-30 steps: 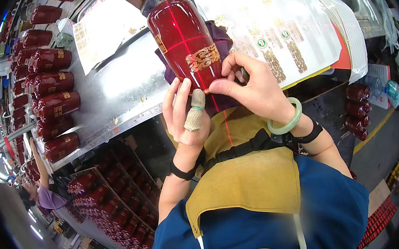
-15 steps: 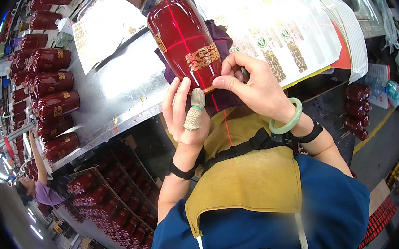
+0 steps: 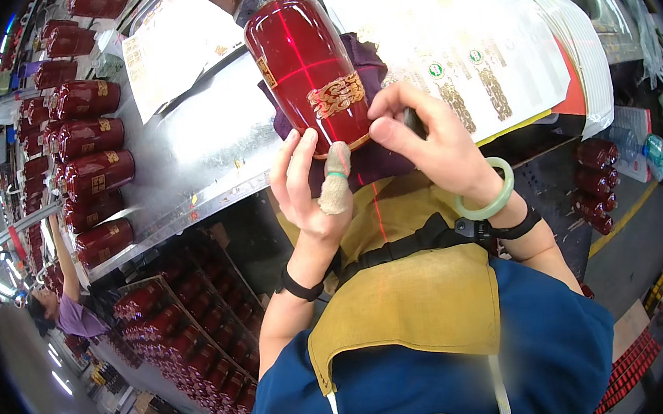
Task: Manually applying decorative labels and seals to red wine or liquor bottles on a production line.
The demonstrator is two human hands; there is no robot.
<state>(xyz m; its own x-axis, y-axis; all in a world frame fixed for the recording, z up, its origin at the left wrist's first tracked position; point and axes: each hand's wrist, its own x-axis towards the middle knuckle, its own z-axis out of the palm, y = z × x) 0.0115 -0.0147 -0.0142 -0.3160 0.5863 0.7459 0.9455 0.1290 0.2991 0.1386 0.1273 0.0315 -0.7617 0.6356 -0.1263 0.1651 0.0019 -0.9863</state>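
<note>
A glossy dark-red glass bottle (image 3: 298, 48) lies on a purple cloth (image 3: 365, 54) at the table's edge, base toward me. A gold ornate decal (image 3: 336, 96) sits on its side near the base, and a red laser cross falls over the glass. My left hand (image 3: 310, 185) grips the base end, fingers at its left and the thumb, in a knitted finger cover (image 3: 335, 179), against the bottom. At the base's right side, my right hand (image 3: 436, 139) is curled, thumb and forefinger close together. A small dark object (image 3: 414, 124), partly hidden, is tucked in its fingers.
White decal sheets (image 3: 525, 79) with gold patterns lie right of the bottle, beside stacked paper (image 3: 575, 67). Another sheet (image 3: 168, 56) lies to the left. Rows of red bottles (image 3: 93, 137) stand along the left edge, more on a rack (image 3: 192, 322) below. A person in purple (image 3: 81, 316) reaches at far left.
My right hand has shifted slightly right, its thumb drawing back from the bottle's base, and the dark object shows more. My left thumb has moved a little right along the bottom.
</note>
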